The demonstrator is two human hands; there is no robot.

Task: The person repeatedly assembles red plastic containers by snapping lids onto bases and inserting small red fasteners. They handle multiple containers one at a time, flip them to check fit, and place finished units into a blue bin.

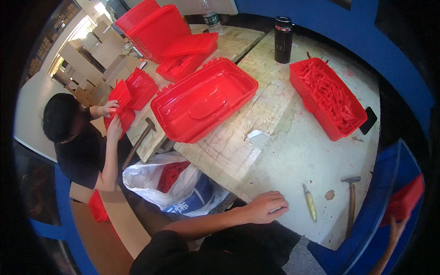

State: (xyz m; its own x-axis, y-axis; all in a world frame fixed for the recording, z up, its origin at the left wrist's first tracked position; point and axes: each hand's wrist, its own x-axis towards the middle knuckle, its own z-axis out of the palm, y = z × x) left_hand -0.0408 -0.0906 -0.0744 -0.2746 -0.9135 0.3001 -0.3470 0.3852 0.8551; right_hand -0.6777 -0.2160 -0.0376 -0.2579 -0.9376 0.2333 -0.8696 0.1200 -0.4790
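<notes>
My left hand (266,207) rests on the near edge of the worktable (275,167), fingers curled together, with nothing seen in it. Out at the far right, my right hand (397,229) grips a red plastic piece (405,198) by its lower end, above a blue bin (389,192). The piece's exact kind cannot be made out near the dark rim. Between my hands lie a slim tool with a yellow handle (310,205) and a hammer (352,201) with a wooden handle. An open red plastic box (206,103) sits toward the table's far left.
A red box of thin red strips (327,98) stands at right, beside a black phone (369,120) and a black flask (283,40). At left, a co-worker (78,133) handles red boxes near another hammer (140,142). A white sack (183,188) and a carton (105,229) stand below.
</notes>
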